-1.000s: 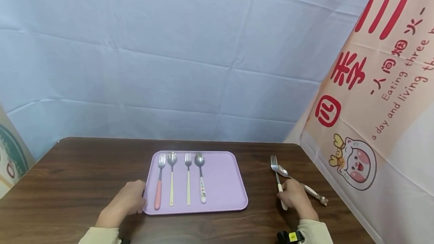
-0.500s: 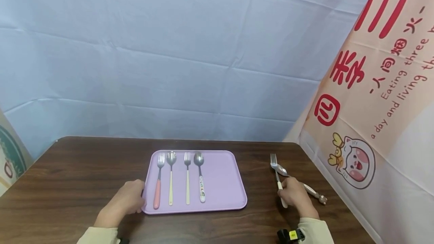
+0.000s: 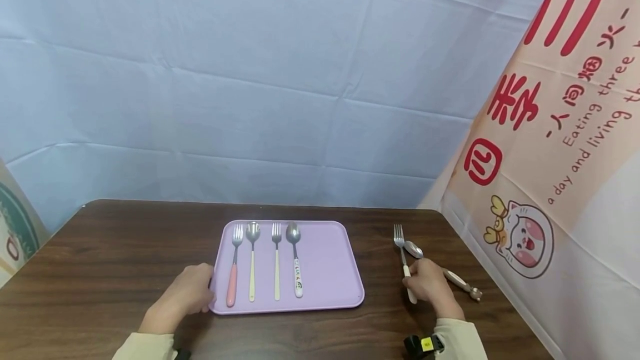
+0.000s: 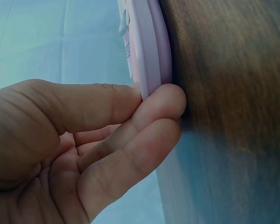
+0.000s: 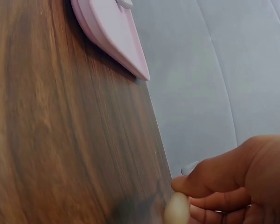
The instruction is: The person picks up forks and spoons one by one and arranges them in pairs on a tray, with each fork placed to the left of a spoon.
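My left hand pinches the left rim of a lilac tray between thumb and fingers, seen close up in the left wrist view. On the tray lie a pink-handled fork, a cream-handled spoon, a cream-handled fork and a spoon with a patterned white handle, side by side. To the right, my right hand pinches a white-handled fork by its handle, whose pale end shows in the right wrist view. A spoon with an animal-shaped handle end lies under that hand, its middle hidden.
The dark wooden table ends at a pale cloth backdrop behind. A printed cloth hangs along the right edge. Bare wood shows between the tray and the right-hand fork.
My right hand has shifted slightly left with the white-handled fork, uncovering more of the spoon beside it. My left hand stays on the tray's rim.
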`<state>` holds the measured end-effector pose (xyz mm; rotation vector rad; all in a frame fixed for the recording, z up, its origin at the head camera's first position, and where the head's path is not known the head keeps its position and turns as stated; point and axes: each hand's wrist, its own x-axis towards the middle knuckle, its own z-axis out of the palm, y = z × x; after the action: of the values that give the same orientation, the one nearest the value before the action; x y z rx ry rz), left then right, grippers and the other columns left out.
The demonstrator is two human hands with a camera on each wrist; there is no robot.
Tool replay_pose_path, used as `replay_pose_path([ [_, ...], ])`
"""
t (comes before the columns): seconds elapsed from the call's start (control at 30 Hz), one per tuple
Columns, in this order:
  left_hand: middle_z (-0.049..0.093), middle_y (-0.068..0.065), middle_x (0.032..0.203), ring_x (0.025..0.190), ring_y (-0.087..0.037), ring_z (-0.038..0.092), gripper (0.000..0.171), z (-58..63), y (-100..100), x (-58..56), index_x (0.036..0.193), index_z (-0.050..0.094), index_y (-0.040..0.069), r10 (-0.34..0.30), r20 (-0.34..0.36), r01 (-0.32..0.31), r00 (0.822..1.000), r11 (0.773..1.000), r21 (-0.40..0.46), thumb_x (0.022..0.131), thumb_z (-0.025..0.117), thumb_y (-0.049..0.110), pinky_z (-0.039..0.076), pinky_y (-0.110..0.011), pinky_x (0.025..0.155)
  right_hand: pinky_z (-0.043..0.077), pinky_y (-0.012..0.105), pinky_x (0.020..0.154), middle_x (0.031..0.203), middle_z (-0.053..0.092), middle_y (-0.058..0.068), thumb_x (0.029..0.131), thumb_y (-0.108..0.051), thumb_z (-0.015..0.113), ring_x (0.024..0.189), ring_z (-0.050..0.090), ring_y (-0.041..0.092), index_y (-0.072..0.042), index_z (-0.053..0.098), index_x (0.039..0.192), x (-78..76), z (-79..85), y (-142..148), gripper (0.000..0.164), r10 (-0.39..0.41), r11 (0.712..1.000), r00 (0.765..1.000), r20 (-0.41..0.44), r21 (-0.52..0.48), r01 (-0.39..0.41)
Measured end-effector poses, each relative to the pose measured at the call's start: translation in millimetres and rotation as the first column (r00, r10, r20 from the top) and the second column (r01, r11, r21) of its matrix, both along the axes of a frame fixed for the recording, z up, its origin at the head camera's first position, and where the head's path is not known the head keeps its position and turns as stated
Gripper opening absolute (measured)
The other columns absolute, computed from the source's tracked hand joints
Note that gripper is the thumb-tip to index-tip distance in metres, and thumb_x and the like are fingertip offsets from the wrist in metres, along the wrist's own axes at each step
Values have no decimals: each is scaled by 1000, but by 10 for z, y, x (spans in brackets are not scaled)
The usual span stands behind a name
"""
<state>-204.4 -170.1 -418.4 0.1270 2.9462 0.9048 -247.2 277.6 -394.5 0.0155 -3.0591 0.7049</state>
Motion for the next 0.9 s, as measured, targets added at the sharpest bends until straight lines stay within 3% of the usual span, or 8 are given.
replay_pose_path([
  [0.2, 50, -2, 49, 44, -15, 50, 12, 10, -5, 0, 69, 52, 2, 0, -10, 0, 1000, 1000, -10, 68, 58, -7, 39, -29, 44, 46, 38, 60, 71, 60, 5, 76, -2, 65, 65, 55, 20, 5, 64, 83, -18, -15, -111, 10, -9, 998, 1000, 27, -64, 11],
  [0.67, 51, -2, 49, 44, -15, 50, 12, -2, -3, -8, 70, 52, 2, -2, -7, 2, 1000, 1000, -15, 68, 59, -7, 40, -29, 44, 41, 30, 52, 59, 52, 2, 69, 0, 62, 55, 48, 17, -2, 59, 66, -34, -77, -438, 5, 33, 996, 998, -47, -80, -37],
  [0.9, 51, -2, 50, 44, -15, 51, 11, -9, 1, -13, 72, 53, 1, 2, 7, -2, 1000, 1000, -17, 68, 60, -7, 40, -29, 44, 43, 29, 50, 62, 54, 3, 69, -2, 63, 55, 51, 17, 1, 61, 73, -53, -100, -545, 5, 31, 994, 999, -37, -108, -35],
])
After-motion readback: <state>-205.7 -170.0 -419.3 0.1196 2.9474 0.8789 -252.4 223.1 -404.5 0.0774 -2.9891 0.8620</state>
